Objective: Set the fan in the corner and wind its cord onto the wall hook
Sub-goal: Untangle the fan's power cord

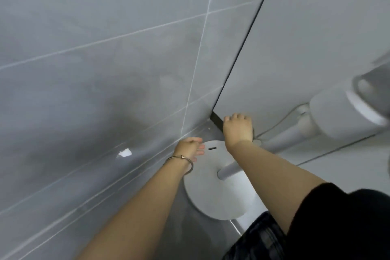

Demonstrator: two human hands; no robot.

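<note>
The white pedestal fan stands by the wall corner. Its round base (213, 194) rests on the grey floor, and its pole (282, 139) rises toward the blurred head (346, 112) at the right. A thin cord (280, 120) curves down from the head along the white wall panel and runs into my right hand (238, 129). That hand reaches past the base to the foot of the panel, fingers curled down around the cord's end. My left hand (190, 150), with a bracelet on the wrist, hovers at the base's far left rim, fingers apart and holding nothing. No wall hook is in view.
Grey tiled floor (84, 91) fills the left. A white wall panel (295, 38) with a dark gap along its edge (217, 120) stands at the right, close behind the fan. My dark clothing (337, 228) fills the lower right corner.
</note>
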